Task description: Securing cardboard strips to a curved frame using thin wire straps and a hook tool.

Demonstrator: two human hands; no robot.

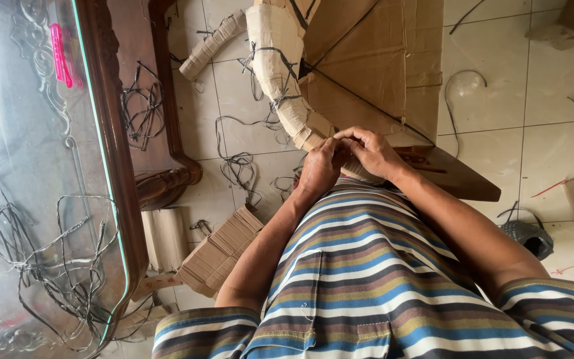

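The floor [553,86] is pale square tile, littered with loose dark cord [237,166] and scraps of cardboard. Along the left runs a glass-topped table [111,133] with a dark carved wooden frame; a tangle of cords [48,259] lies on its glass, and a pink strip [61,53] sits at its far end. A stack of folded cardboard pieces [220,252] rests on the tiles just beside the table's near leg. The right side of the floor is more open, with only a dark woven item [527,238] and a few scraps.

A curved furniture part wrapped in cardboard [280,73] and bound with dark cord reaches from the far side down to the person's lap. Both forearms angle inward. The left hand [320,169] and the right hand [370,151] meet at its near end, fingers pinched together on the wrapping there.
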